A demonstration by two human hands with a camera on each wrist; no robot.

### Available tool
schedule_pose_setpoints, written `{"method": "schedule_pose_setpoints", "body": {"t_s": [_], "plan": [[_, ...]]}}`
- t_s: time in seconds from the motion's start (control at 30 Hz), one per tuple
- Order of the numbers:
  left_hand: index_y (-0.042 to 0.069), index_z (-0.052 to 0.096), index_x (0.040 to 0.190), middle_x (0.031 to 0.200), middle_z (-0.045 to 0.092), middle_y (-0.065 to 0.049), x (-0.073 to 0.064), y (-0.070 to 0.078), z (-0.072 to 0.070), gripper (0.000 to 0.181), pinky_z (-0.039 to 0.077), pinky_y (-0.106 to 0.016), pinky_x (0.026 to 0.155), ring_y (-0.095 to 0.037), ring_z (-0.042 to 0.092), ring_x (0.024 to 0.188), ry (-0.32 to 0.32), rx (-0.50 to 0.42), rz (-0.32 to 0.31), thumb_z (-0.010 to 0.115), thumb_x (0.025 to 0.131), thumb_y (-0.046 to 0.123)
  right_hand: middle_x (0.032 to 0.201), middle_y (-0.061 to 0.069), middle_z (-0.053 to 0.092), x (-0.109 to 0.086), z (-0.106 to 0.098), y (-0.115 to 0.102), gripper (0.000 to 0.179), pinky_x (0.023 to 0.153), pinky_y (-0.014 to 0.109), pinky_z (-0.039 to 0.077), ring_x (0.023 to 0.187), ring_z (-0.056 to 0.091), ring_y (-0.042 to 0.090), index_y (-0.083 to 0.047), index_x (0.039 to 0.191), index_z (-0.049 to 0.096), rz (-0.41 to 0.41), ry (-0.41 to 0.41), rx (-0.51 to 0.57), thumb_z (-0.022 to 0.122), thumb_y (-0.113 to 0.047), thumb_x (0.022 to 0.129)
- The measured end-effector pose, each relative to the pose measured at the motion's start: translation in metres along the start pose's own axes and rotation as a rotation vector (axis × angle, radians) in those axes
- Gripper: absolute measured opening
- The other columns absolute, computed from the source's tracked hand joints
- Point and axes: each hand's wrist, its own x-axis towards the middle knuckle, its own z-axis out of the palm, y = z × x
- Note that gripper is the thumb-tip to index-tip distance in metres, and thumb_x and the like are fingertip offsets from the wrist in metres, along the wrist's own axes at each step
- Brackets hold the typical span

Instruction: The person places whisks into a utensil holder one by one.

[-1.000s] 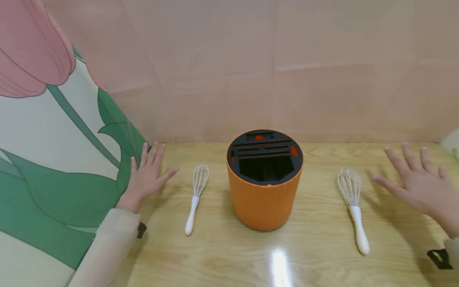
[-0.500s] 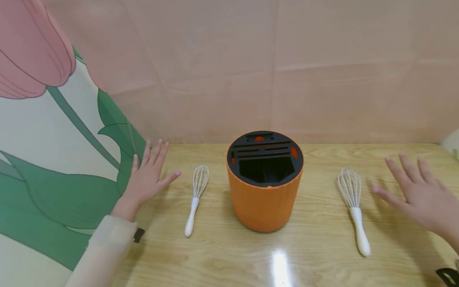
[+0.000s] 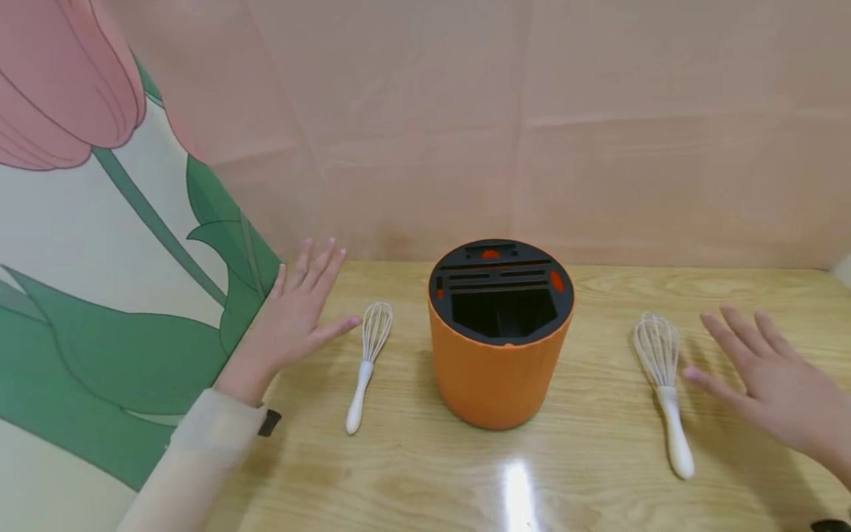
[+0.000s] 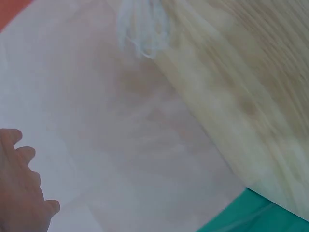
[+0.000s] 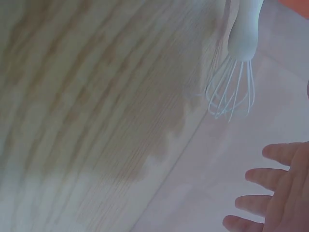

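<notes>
One white whisk (image 3: 670, 406) lay nearest, and there was the right hand (image 3: 778, 391) just beside it, fingers spread, gripping nothing! The left hand (image 3: 292, 318), splayed and unladen too, flanked a second whisk (image 3: 363, 373). Wide gaps separated both from the orange holder (image 3: 501, 384), upright between them, before the far edge of the table (image 3: 399, 473). Two whisks, one holder!

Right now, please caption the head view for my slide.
Open left hand and right hand flank two white whisks and an orange container.
</notes>
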Motion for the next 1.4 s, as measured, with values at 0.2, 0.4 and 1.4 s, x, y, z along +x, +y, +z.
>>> {"method": "schedule_pose_setpoints", "body": {"t_s": [0.2, 0.4, 1.4], "plan": [[0.027, -0.001, 0.161, 0.169, -0.005, 0.006, 0.002, 0.018, -0.013, 0.095, 0.011, -0.073, 0.117, -0.025, -0.01, 0.156, 0.048, 0.009, 0.078, 0.038, 0.09, 0.078, 0.162, 0.032, 0.004, -0.004, 0.003, -0.006, 0.09, 0.078, 0.088, 0.025, 0.141, -0.01, 0.064, -0.007, 0.16, 0.009, -0.024, -0.031, -0.034, 0.06, -0.046, 0.097], [0.026, 0.002, 0.162, 0.169, 0.0, 0.005, 0.004, 0.029, -0.019, 0.096, 0.014, -0.071, 0.117, -0.026, -0.006, 0.157, 0.066, 0.03, 0.132, 0.026, 0.088, 0.084, 0.155, 0.037, 0.023, -0.007, 0.01, -0.01, 0.081, 0.099, 0.085, 0.014, 0.136, 0.015, 0.069, 0.004, 0.15, 0.034, -0.047, 0.016, -0.011, 0.065, -0.045, 0.093], [0.013, 0.028, 0.157, 0.166, 0.025, -0.005, 0.029, 0.097, -0.021, 0.087, 0.027, -0.054, 0.121, -0.027, 0.016, 0.155, 0.251, -0.067, 0.495, 0.04, 0.094, 0.072, 0.093, 0.016, 0.072, -0.004, 0.017, -0.024, 0.047, 0.081, 0.062, 0.045, 0.086, 0.065, 0.044, 0.0, 0.099, 0.07, -0.154, 0.037, -0.046, 0.08, -0.041, 0.08]]}}
